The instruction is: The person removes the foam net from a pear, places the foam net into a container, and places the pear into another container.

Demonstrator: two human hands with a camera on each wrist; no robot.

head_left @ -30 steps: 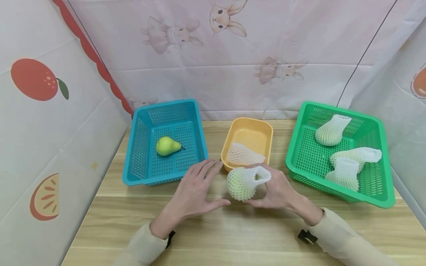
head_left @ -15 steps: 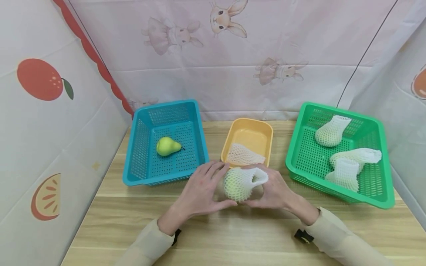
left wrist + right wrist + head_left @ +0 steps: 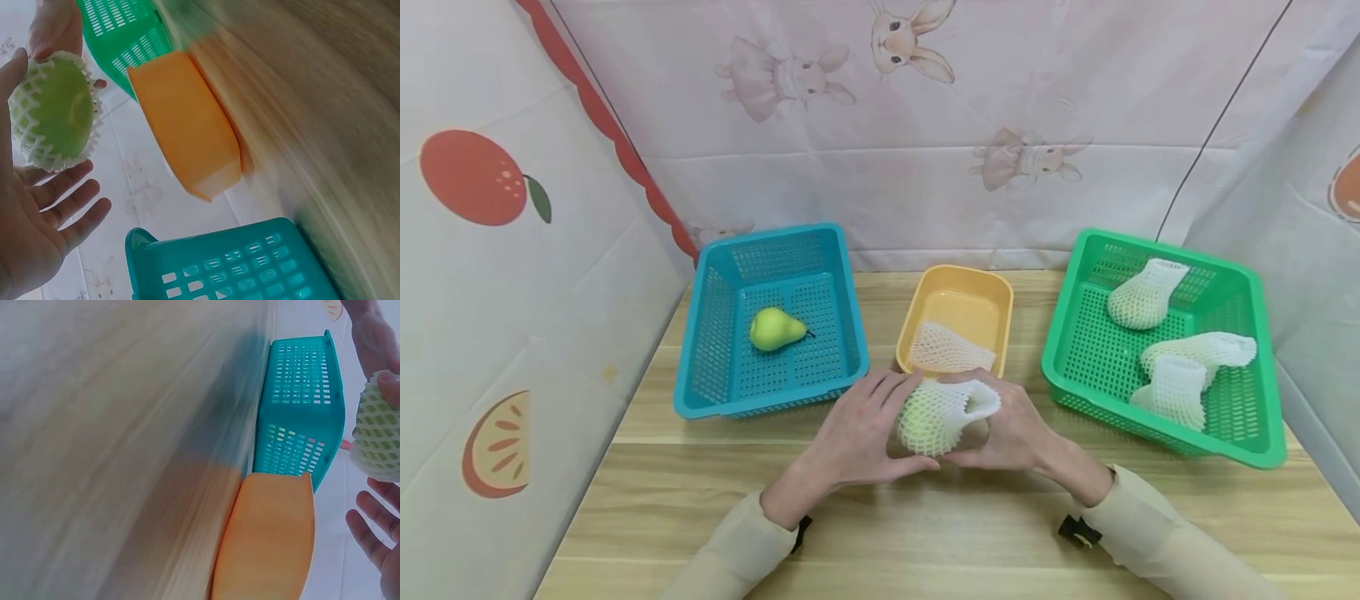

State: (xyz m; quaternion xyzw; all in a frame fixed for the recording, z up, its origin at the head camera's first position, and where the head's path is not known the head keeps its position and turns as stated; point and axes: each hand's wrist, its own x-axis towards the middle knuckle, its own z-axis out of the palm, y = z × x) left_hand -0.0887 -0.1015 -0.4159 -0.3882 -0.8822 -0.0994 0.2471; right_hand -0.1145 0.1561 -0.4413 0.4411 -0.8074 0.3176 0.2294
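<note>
Between the two hands, a green pear (image 3: 919, 425) sits inside a white foam net sleeve (image 3: 958, 402), held above the table in front of the yellow tray. My left hand (image 3: 859, 433) holds its rounded end between thumb and fingers; in the left wrist view the other fingers (image 3: 74, 203) spread out. At the sleeve's open neck, my right hand (image 3: 1017, 427) grips from the right, its thumb low and fingers behind. The neck gapes toward the right. In the right wrist view the netted pear (image 3: 378, 434) is cut by the frame edge.
A blue basket (image 3: 687, 375) at left holds one bare pear (image 3: 777, 329). The small yellow tray (image 3: 904, 333) behind the hands has a flat foam sleeve (image 3: 951, 350). The green basket (image 3: 1056, 333) at right contains several netted pears (image 3: 1138, 300). Fabric walls enclose the wooden table (image 3: 955, 542).
My left hand has moved right and closed onto the pear's rounded end. The pear and my right hand have shifted slightly left. Baskets and tray stay put.
</note>
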